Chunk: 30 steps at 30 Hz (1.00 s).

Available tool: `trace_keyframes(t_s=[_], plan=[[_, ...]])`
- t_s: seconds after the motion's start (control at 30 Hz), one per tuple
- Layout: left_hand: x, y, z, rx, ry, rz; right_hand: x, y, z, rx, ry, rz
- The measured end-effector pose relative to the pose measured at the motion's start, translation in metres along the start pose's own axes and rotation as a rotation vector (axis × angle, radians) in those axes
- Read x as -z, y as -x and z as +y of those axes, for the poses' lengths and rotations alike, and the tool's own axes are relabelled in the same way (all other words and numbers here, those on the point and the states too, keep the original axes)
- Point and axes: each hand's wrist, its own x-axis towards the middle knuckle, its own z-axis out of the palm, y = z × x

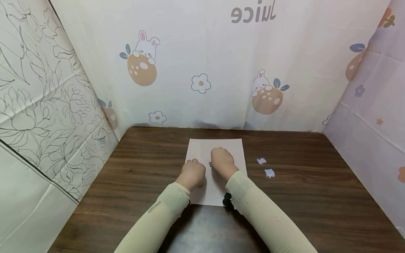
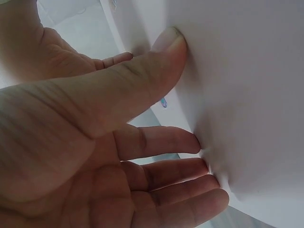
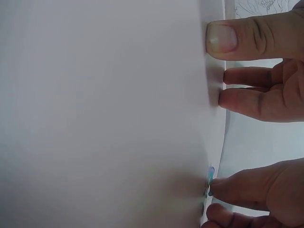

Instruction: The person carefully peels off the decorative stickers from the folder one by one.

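Observation:
In the head view a white sheet of paper (image 1: 216, 197) lies on the brown table. My left hand (image 1: 192, 173) rests at its left side, its thumb (image 2: 159, 61) and extended fingertips touching the white surface in the left wrist view. Over the middle of the sheet, my right hand (image 1: 223, 162) has curled fingers, with a small blue jigsaw-like piece (image 1: 210, 164) at its left side. Low in the right wrist view, that hand's thumb (image 3: 247, 187) and fingertips pinch a small blue-green piece (image 3: 210, 175) against the sheet.
To the right of the paper lie two light blue jigsaw-like pieces, one farther back (image 1: 261, 161) and one nearer (image 1: 269, 172). A curtain (image 1: 205, 59) with rabbits and oranges hangs behind the table, with more cloth at both sides. Something black (image 1: 227, 200) sits by the right cuff.

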Motion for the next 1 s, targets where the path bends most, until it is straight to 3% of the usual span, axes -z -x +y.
trace_keyframes(t_s=[0.4, 1.0], plan=[[-0.0001, 0.0002, 0.0002, -0.004, 0.001, 0.01, 0.002, 0.0, 0.0016, 0.036, 0.06, -0.035], [0.0031, 0.0023, -0.0004, -0.008, -0.005, 0.014, 0.0051, 0.0015, 0.003, 0.05, 0.02, -0.067]])
